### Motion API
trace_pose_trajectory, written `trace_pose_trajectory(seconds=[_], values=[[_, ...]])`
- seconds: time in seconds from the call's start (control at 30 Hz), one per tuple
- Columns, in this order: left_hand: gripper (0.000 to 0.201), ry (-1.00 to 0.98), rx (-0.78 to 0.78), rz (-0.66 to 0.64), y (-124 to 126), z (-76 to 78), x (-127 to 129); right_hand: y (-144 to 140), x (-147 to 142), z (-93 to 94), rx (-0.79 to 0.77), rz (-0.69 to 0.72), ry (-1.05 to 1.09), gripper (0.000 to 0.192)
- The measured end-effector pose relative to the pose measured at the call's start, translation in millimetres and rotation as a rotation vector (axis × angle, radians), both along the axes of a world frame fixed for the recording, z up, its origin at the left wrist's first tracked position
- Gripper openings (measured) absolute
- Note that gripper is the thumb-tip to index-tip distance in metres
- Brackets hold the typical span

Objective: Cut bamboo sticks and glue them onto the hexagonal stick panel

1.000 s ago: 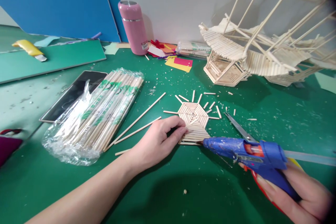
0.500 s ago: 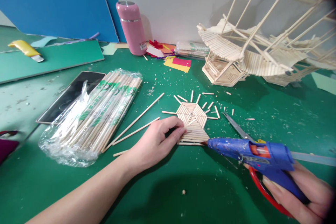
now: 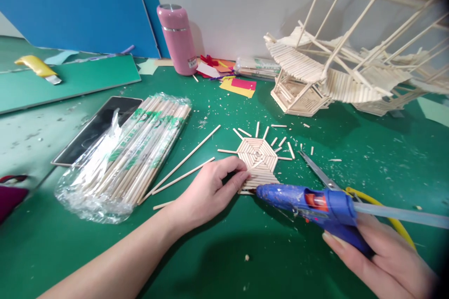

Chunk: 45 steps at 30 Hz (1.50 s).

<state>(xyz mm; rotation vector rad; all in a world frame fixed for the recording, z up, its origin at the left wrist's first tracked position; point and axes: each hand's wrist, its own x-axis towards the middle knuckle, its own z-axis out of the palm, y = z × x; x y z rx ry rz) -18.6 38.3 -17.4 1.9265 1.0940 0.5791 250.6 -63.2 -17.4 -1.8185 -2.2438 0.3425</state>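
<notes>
Pointing leftward in the head view, the nozzle (image 3: 252, 191) of the blue glue gun (image 3: 301, 198) is set at the near edge of the stick panel (image 3: 263, 177), whose parallel sticks run roughly left to right below a polygonal web of sticks (image 3: 257, 153). The barrel is thus laid nearly along the long axis of the nearmost stick (image 3: 244, 192), slanted a little; whether the tip is in contact with it cannot be told. The panel lies ahead and to the left of the right hand (image 3: 382, 250), reached only by the gun's length, while the left hand (image 3: 212, 184) is much nearer, just beside its left edge.

By the right hand the gun's handle is gripped from below, fingers wrapped around it, the wrist brought in from the lower right; the trigger is hidden. The left forearm is stretched up from the lower left, the palm turned down. Thumb and forefinger are pinched together on a thin stick (image 3: 255, 165), which is angled over the panel. Beyond the gun, scissors (image 3: 321, 172) are partly covered.
</notes>
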Motion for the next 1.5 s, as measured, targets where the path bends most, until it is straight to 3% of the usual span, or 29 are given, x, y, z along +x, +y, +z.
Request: trace_pose_trajectory(seconds=[0.2, 0.37, 0.53, 0.87, 1.07, 1.5], values=[[0.019, -0.009, -0.002, 0.001, 0, -1.8, 0, 1, -8, 4.9, 0.008, 0.05, -0.033, 0.043], [0.019, -0.014, 0.001, 0.003, -1, -2.3, -1, 1, 8, -14.9, 0.15, 0.14, -0.139, 0.046], [0.019, -0.01, 0.003, 0.008, 0, -1.1, 0, -1, 17, -26.8, 0.189, 0.085, -0.131, 0.046], [0.019, -0.011, 0.005, 0.0, -1, -0.9, 0, 3, 5, -16.7, 0.056, 0.064, 0.004, 0.042], [0.019, -0.008, -0.003, 0.0, 0, -1.4, 0, 2, -1, -10.5, -0.066, -0.096, 0.047, 0.035], [0.019, -0.009, 0.011, 0.001, 0, -0.6, 0, 11, -18, 6.8, -0.093, -0.037, 0.091, 0.039]])
